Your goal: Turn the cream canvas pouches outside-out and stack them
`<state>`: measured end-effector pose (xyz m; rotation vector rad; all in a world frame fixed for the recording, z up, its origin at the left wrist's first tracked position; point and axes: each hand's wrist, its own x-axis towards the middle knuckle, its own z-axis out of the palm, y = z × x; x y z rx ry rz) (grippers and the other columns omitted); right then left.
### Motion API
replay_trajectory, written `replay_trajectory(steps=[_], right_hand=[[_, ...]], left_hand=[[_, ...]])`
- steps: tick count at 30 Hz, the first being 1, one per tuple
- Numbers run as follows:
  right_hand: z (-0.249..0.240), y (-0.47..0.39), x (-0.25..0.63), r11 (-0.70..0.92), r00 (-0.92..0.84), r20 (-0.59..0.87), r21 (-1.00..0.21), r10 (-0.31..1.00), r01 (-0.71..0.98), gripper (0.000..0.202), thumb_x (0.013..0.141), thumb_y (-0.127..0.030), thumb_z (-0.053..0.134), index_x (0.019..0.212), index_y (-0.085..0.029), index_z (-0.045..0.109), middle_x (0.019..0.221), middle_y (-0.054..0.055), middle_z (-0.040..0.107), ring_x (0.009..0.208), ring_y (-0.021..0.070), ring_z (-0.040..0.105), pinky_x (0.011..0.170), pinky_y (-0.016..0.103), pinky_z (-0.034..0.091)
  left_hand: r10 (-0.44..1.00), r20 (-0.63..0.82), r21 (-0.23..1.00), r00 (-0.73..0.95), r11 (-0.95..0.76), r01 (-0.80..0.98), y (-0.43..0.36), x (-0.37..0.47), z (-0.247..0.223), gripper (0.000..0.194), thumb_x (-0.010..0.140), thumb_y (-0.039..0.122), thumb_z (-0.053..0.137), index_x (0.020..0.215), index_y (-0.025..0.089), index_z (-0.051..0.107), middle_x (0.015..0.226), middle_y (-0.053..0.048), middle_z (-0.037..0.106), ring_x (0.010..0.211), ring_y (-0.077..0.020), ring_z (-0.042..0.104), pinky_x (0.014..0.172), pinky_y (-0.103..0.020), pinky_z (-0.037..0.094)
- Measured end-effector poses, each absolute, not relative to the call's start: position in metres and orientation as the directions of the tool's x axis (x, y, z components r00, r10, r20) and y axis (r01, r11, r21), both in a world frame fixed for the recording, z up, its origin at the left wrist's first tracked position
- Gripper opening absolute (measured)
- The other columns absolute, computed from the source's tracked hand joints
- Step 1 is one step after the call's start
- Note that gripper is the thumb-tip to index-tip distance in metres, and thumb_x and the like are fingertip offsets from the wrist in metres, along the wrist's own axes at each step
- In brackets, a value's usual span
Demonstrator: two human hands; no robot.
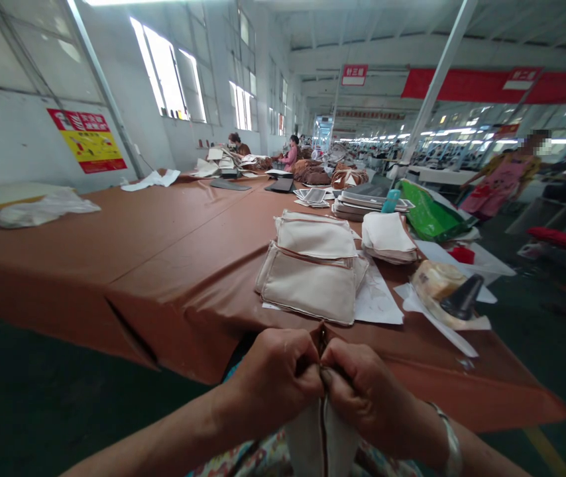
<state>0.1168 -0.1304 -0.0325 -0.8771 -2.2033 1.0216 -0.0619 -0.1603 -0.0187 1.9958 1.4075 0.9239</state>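
Both hands are clamped on a cream piece [307, 434] with a dark seam down its middle: the left hand [276, 368] and the right hand [362, 381] pinch its upper end, knuckles close together. The piece hangs from them over the person's lap, in front of the near edge of the table [138, 242]; the fingers hide part of its top. A bracelet [448, 437] circles the right wrist.

Just beyond the hands, a stack [313, 291] of cream panels stands in the way of the table behind it, partly on white paper [380, 298]. A smaller pile [387, 235] sits to its right. The right side is crowded: a black cone [462, 297] leans on a yellowish roll [435, 279], with a green bag [427, 211] and a teal bottle [391, 201] farther back. Grey panels [362, 204] lie beside the bottle, and brown bundles [350, 177] are heaped behind them. On the left, a plastic bag [47, 207] lies well apart from the stack. One person in a pink apron [496, 182] stands beyond the table's right side; two others are near its far end.
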Motion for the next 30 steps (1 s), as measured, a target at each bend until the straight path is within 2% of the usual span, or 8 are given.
replay_trajectory(steps=[2, 5, 8, 12, 17, 20, 27, 30], right_hand=[[-0.035, -0.132, 0.118, 0.436, -0.634, 0.188, -0.862, 0.750, 0.260, 0.016, 0.086, -0.016, 0.050, 0.071, -0.017, 0.048, 0.072, 0.000, 0.051, 0.068, 0.0134, 0.045, 0.062, 0.025, 0.034], [-0.040, -0.132, 0.121, 0.164, -0.681, 0.071, -0.984, 0.729, 0.074, 0.021, 0.091, -0.030, 0.051, 0.075, -0.017, 0.050, 0.071, -0.001, 0.048, 0.063, 0.0116, 0.039, 0.057, 0.023, 0.032], [-0.043, -0.131, 0.124, -0.011, -0.723, 0.009, -1.000, 0.691, -0.023, 0.025, 0.092, -0.036, 0.053, 0.077, -0.016, 0.050, 0.069, -0.003, 0.045, 0.058, 0.0095, 0.033, 0.051, 0.022, 0.027], [-0.037, -0.133, 0.127, 0.275, -0.642, 0.190, -0.961, 0.743, 0.034, 0.012, 0.094, -0.028, 0.054, 0.089, -0.018, 0.055, 0.083, 0.002, 0.053, 0.071, 0.0135, 0.047, 0.062, 0.024, 0.038], [-0.030, -0.143, 0.127, 0.697, -0.508, 0.529, -0.681, 0.680, 0.224, 0.007, 0.088, -0.013, 0.056, 0.086, -0.018, 0.060, 0.084, 0.004, 0.052, 0.080, 0.0187, 0.052, 0.070, 0.030, 0.042], [-0.030, -0.147, 0.125, 0.717, -0.545, 0.499, -0.620, 0.674, 0.318, 0.013, 0.085, -0.008, 0.055, 0.083, -0.017, 0.064, 0.077, 0.004, 0.053, 0.072, 0.0174, 0.053, 0.062, 0.028, 0.040], [-0.030, -0.144, 0.119, 0.598, -0.538, 0.354, -0.701, 0.765, 0.388, 0.018, 0.077, -0.002, 0.056, 0.074, -0.017, 0.065, 0.074, 0.003, 0.057, 0.069, 0.0160, 0.057, 0.060, 0.026, 0.041], [-0.033, -0.144, 0.117, 0.550, -0.525, 0.304, -0.726, 0.795, 0.412, 0.018, 0.074, -0.001, 0.055, 0.072, -0.017, 0.063, 0.074, 0.002, 0.057, 0.069, 0.0155, 0.057, 0.062, 0.026, 0.041]], left_hand=[[0.976, 0.158, 0.824, 0.149, -0.213, 0.526, -0.162, -0.059, -0.019, 0.008, 0.068, 0.010, 0.054, 0.062, 0.014, 0.058, 0.058, 0.002, 0.053, 0.054, -0.0085, 0.041, 0.048, -0.019, 0.027], [0.993, -0.037, 0.939, 0.111, -0.003, 0.344, -0.166, -0.057, -0.021, 0.006, 0.068, 0.014, 0.053, 0.065, 0.014, 0.058, 0.057, 0.002, 0.051, 0.052, -0.0085, 0.036, 0.045, -0.019, 0.026], [0.979, -0.142, 0.979, 0.143, 0.117, 0.169, -0.168, -0.057, -0.023, 0.006, 0.070, 0.019, 0.054, 0.068, 0.014, 0.057, 0.057, 0.003, 0.048, 0.052, -0.0081, 0.033, 0.045, -0.019, 0.025], [0.972, -0.174, 0.980, 0.157, 0.155, 0.124, -0.169, -0.060, -0.026, 0.013, 0.073, 0.026, 0.058, 0.072, 0.014, 0.056, 0.061, 0.002, 0.049, 0.054, -0.0087, 0.036, 0.047, -0.019, 0.026], [0.982, -0.158, 0.974, 0.108, 0.137, 0.182, -0.169, -0.060, -0.030, 0.013, 0.077, 0.026, 0.057, 0.072, 0.015, 0.053, 0.064, 0.002, 0.050, 0.057, -0.0096, 0.038, 0.049, -0.019, 0.027], [0.987, -0.105, 0.973, 0.122, 0.077, 0.216, -0.171, -0.059, -0.031, 0.011, 0.079, 0.024, 0.057, 0.073, 0.015, 0.055, 0.066, 0.002, 0.050, 0.060, -0.0101, 0.041, 0.052, -0.019, 0.030], [0.995, -0.006, 0.970, 0.104, -0.020, 0.243, -0.178, -0.054, -0.031, 0.004, 0.078, 0.017, 0.058, 0.081, 0.015, 0.058, 0.073, 0.001, 0.056, 0.064, -0.0114, 0.046, 0.056, -0.019, 0.036], [0.998, 0.026, 0.971, 0.061, -0.040, 0.237, -0.179, -0.052, -0.034, 0.018, 0.075, 0.015, 0.061, 0.092, 0.017, 0.057, 0.072, 0.003, 0.056, 0.065, -0.0118, 0.049, 0.055, -0.019, 0.036]])
